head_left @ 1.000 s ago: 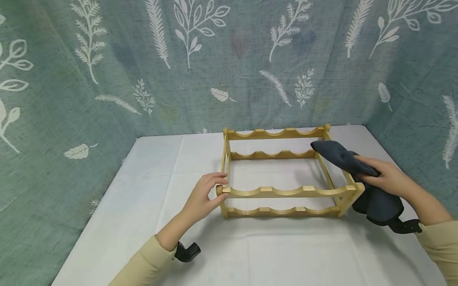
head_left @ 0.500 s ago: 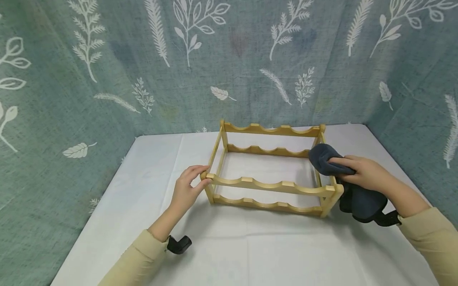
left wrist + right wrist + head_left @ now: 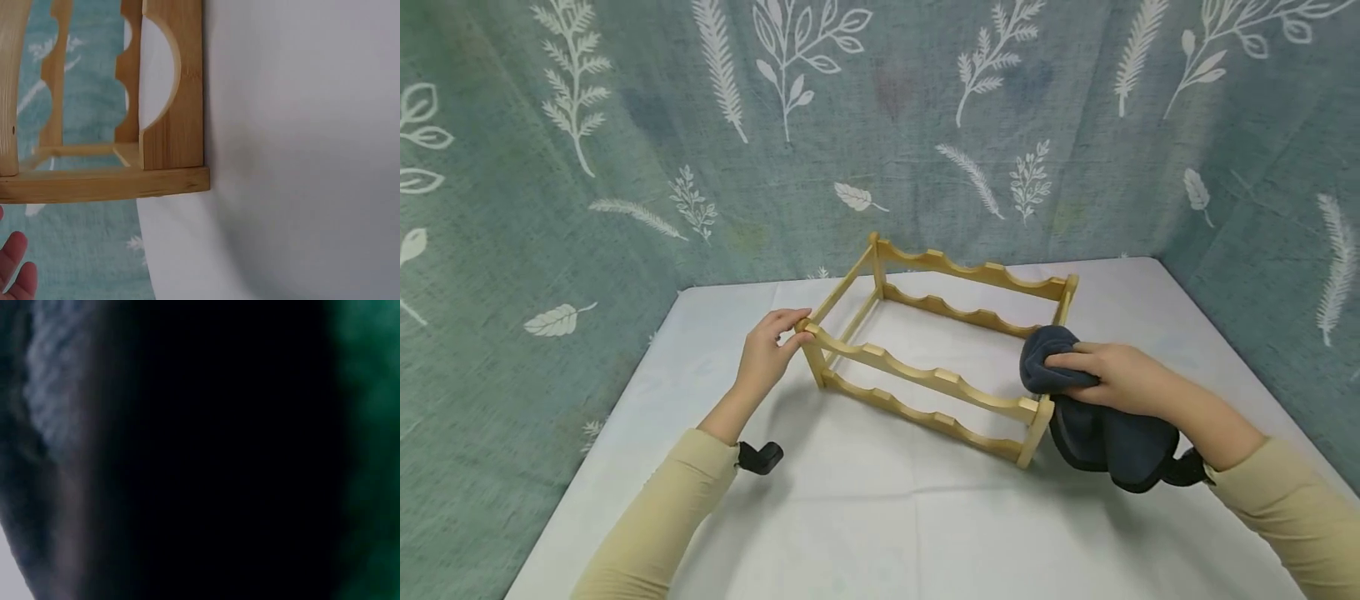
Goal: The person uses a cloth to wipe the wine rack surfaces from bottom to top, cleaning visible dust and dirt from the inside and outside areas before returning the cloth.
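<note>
A light wooden rack with scalloped rails stands at an angle on the table, probably a wine rack. My left hand holds the top of its near-left corner post between thumb and fingers. In the left wrist view, a post and the scalloped lower rail fill the upper left, with a few fingertips below. My right hand grips a bunched dark blue cloth against the rack's right end, covering part of its side. The right wrist view is mostly black, with blurred cloth at the left.
A white cloth covers the table. Green-grey curtains with white leaf prints hang behind it and at both sides. A black wrist camera sits on the left wrist, and another black mount on the right.
The rack has shifted left and turned, its left end going back and its right end coming nearer. Both hands have moved left, still holding the rack corner and the cloth.
</note>
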Available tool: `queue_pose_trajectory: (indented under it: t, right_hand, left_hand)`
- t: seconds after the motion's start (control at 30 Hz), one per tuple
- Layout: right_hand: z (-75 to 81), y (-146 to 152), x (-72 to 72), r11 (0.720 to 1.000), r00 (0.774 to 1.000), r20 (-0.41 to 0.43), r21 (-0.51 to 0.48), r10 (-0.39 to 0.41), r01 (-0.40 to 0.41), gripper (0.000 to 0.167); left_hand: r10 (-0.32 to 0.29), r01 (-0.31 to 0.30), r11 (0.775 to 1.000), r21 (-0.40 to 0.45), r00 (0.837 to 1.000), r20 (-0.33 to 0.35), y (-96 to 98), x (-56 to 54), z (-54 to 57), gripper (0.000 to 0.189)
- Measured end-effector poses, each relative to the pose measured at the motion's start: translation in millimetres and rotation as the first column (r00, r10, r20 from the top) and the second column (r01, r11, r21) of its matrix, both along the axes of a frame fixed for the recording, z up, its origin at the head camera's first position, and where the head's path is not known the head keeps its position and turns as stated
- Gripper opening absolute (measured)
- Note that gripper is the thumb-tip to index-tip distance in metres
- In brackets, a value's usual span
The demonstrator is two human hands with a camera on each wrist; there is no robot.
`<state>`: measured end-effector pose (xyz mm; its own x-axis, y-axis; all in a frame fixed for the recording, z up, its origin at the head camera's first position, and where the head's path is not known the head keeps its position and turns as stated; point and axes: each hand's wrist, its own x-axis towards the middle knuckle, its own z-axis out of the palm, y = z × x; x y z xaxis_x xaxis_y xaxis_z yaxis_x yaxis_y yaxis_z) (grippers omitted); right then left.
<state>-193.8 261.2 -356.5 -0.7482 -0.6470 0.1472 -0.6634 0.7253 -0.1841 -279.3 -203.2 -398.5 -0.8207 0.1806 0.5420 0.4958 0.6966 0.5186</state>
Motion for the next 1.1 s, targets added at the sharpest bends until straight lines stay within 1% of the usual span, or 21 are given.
queue_pose_trajectory:
  t: [0.17, 0.23, 0.3, 0.4, 0.47, 0.53, 0.67, 0.73, 0.8, 0.87, 0.97, 1.03, 1.1]
  right_hand:
    - [2.6, -20.0, 10.4, 0.998, 0.999, 0.025, 0.053, 0.028, -0.029, 0.04]
    - [2.5, -27.8, 12.7, 0.996, 0.999, 0.015, 0.073, 0.044, -0.045, 0.039]
    - [2.6, -35.3, 14.1, 0.994, 0.997, 0.007, 0.08, 0.073, -0.073, 0.038]
    - [3.3, -46.4, 15.6, 0.989, 0.992, -0.01, 0.081, 0.128, -0.127, 0.037]
    - [3.2, -53.9, 16.8, 0.984, 0.987, -0.019, 0.084, 0.16, -0.158, 0.036]
    - [3.4, -61.6, 18.4, 0.979, 0.982, -0.033, 0.092, 0.188, -0.184, 0.036]
    - [3.3, -76.4, 22.7, 0.966, 0.966, -0.098, 0.124, 0.24, -0.227, 0.035]
    - [3.1, -83.9, 24.7, 0.959, 0.954, -0.136, 0.139, 0.266, -0.248, 0.034]
    - [3.2, -91.8, 26.8, 0.953, 0.945, -0.159, 0.151, 0.285, -0.262, 0.033]
    - [2.6, -99.5, 28.5, 0.95, 0.938, -0.178, 0.159, 0.296, -0.269, 0.033]
    - [1.1, -109.5, 29.6, 0.951, 0.933, -0.207, 0.155, 0.295, -0.267, 0.032]
    - [-0.5, -113.5, 30.1, 0.957, 0.934, -0.222, 0.146, 0.28, -0.252, 0.031]
    - [-2.0, -115.3, 31.6, 0.967, 0.945, -0.214, 0.126, 0.246, -0.223, 0.031]
  left_hand:
    - [0.019, -0.017, 0.999, -0.035, 0.998, 0.055, -4.4, -24.7, 4.9, 0.043]
    - [0.029, -0.025, 0.998, -0.052, 0.996, 0.079, -5.5, -34.2, 7.2, 0.044]
    - [0.043, -0.036, 0.997, -0.067, 0.992, 0.118, -6.7, -43.2, 10.1, 0.044]
    - [0.058, -0.037, 0.993, -0.108, 0.978, 0.199, -9.1, -55.7, 15.2, 0.044]
    - [0.07, -0.029, 0.987, -0.156, 0.963, 0.262, -10.3, -63.0, 19.8, 0.044]
    - [0.081, -0.013, 0.977, -0.214, 0.947, 0.31, -11.0, -70.2, 25.2, 0.044]
    - [0.115, 0.014, 0.939, -0.343, 0.928, 0.354, -9.9, -83.1, 33.9, 0.045]
    - [0.129, 0.031, 0.916, -0.399, 0.921, 0.367, -8.1, -87.8, 38.1, 0.044]
    - [0.155, 0.032, 0.894, -0.447, 0.914, 0.375, -5.6, -91.2, 42.1, 0.043]
    - [0.183, 0.023, 0.871, -0.491, 0.911, 0.368, -1.7, -94.9, 45.3, 0.042]
    - [0.25, -0.026, 0.833, -0.552, 0.909, 0.334, 7.1, -99.4, 47.3, 0.042]
    - [0.282, -0.043, 0.802, -0.596, 0.907, 0.313, 13.6, -100.6, 47.8, 0.045]
    - [0.304, -0.041, 0.757, -0.652, 0.905, 0.297, 21.8, -97.4, 50.8, 0.049]
